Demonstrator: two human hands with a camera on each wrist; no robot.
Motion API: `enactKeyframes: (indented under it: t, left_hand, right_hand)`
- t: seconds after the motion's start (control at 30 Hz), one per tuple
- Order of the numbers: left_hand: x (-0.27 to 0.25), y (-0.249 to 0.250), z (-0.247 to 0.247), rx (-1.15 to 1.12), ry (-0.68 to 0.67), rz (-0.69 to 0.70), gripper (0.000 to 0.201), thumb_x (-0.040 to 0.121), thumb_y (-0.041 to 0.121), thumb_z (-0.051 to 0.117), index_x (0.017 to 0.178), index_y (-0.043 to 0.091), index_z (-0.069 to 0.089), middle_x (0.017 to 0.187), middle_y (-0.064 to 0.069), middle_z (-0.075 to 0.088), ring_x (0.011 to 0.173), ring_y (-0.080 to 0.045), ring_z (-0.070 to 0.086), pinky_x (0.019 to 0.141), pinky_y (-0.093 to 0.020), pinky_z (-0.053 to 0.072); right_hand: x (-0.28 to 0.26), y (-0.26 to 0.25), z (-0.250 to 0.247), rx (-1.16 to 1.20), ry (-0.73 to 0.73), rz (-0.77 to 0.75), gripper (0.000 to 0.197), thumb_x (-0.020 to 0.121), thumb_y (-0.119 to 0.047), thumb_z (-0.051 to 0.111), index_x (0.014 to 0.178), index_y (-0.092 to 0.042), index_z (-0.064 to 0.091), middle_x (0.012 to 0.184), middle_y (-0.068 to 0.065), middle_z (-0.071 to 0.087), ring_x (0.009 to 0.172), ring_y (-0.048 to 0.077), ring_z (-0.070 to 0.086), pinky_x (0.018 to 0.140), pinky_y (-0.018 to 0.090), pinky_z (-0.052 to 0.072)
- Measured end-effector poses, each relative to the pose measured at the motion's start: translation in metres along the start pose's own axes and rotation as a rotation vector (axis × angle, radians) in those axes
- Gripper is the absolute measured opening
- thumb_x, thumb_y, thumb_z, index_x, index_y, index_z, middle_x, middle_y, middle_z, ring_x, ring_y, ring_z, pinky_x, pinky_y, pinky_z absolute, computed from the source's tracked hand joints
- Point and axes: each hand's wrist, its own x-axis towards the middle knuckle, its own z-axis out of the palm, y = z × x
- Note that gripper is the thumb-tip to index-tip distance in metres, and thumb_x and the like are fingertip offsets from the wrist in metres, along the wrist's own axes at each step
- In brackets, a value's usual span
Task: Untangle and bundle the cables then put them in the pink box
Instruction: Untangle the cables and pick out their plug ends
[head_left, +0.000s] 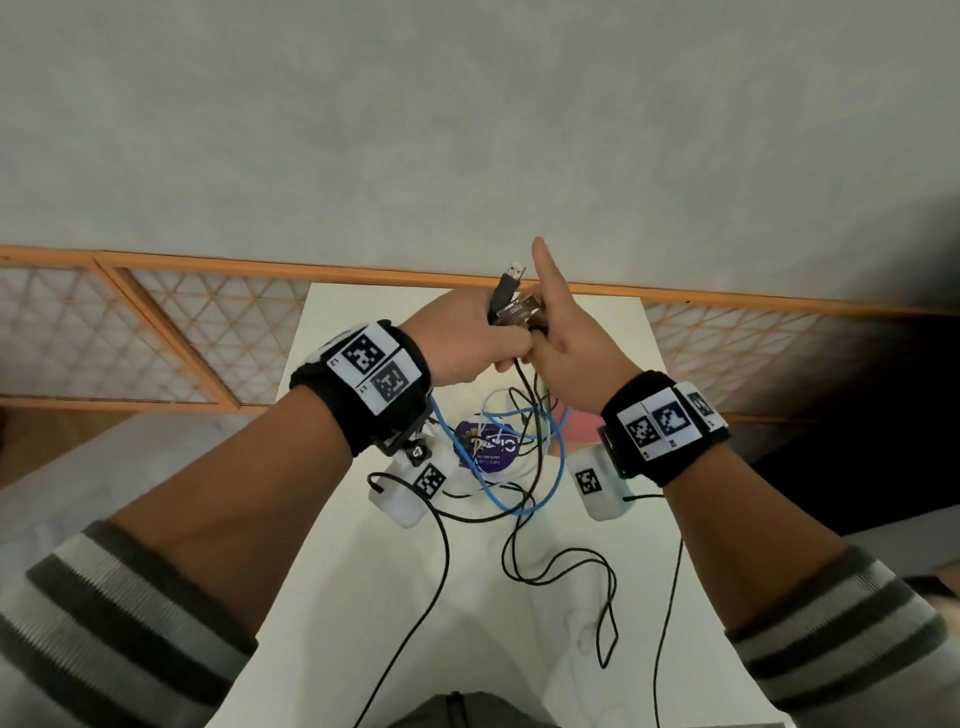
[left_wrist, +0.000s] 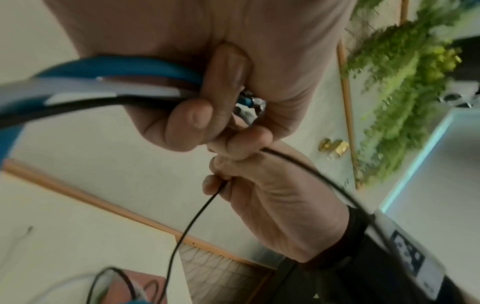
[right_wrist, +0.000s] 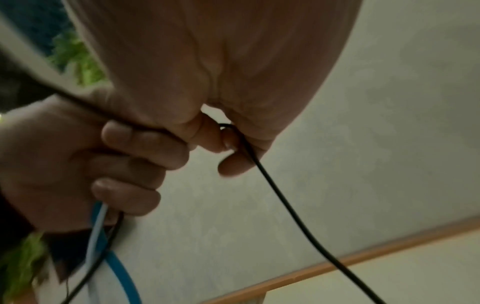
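Observation:
My left hand (head_left: 467, 338) grips a bunch of cable ends above the white table (head_left: 613, 649), with two USB plugs (head_left: 511, 286) sticking up out of the fist. In the left wrist view its fingers (left_wrist: 197, 115) curl round a blue cable (left_wrist: 130, 65), a white one and a black one. My right hand (head_left: 566, 332) touches the left, index finger pointing up, the other fingers (right_wrist: 226, 142) pinching a thin black cable (right_wrist: 285, 205). Blue (head_left: 560, 467), white and black (head_left: 511, 551) cables hang down in tangled loops onto the table. The pink box (head_left: 579, 423) shows partly behind my right wrist.
A round purple pack (head_left: 491, 449) lies under the cable loops. An orange wooden lattice rail (head_left: 208, 322) runs behind the table's far edge. The table is narrow, with floor on both sides. Green plants (left_wrist: 405, 82) show in the left wrist view.

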Motion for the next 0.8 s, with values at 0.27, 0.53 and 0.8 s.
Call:
enactKeyframes:
  t: [0.27, 0.53, 0.8]
  left_hand:
    - [-0.008, 0.025, -0.026, -0.279, 0.196, 0.174, 0.009, 0.089, 0.009, 0.061, 0.085, 0.017, 0.059, 0.057, 0.013, 0.051, 0.048, -0.007, 0.041, 0.048, -0.025, 0.036]
    - [-0.017, 0.034, -0.059, -0.542, 0.436, 0.299, 0.020, 0.079, 0.003, 0.056, 0.074, 0.022, 0.058, 0.058, 0.002, 0.048, 0.050, -0.017, 0.038, 0.050, -0.027, 0.034]
    - [-0.022, 0.001, -0.049, -0.137, 0.411, 0.130, 0.010, 0.093, 0.019, 0.060, 0.086, 0.021, 0.067, 0.062, 0.013, 0.052, 0.056, -0.009, 0.046, 0.057, -0.029, 0.043]
  right_hand:
    - [-0.020, 0.033, 0.023, -0.149, -0.044, 0.193, 0.035, 0.111, -0.025, 0.039, 0.109, -0.014, 0.072, 0.087, -0.016, 0.059, 0.082, -0.003, 0.057, 0.082, 0.023, 0.046]
    - [-0.060, 0.104, 0.042, -0.322, -0.204, 0.317, 0.053, 0.108, -0.041, 0.038, 0.088, 0.005, 0.058, 0.070, 0.013, 0.048, 0.061, 0.024, 0.042, 0.063, 0.045, 0.042]
    - [-0.048, 0.067, -0.001, -0.480, -0.177, 0.169, 0.039, 0.110, -0.035, 0.039, 0.109, -0.011, 0.070, 0.094, 0.002, 0.069, 0.083, 0.022, 0.063, 0.087, 0.036, 0.051]
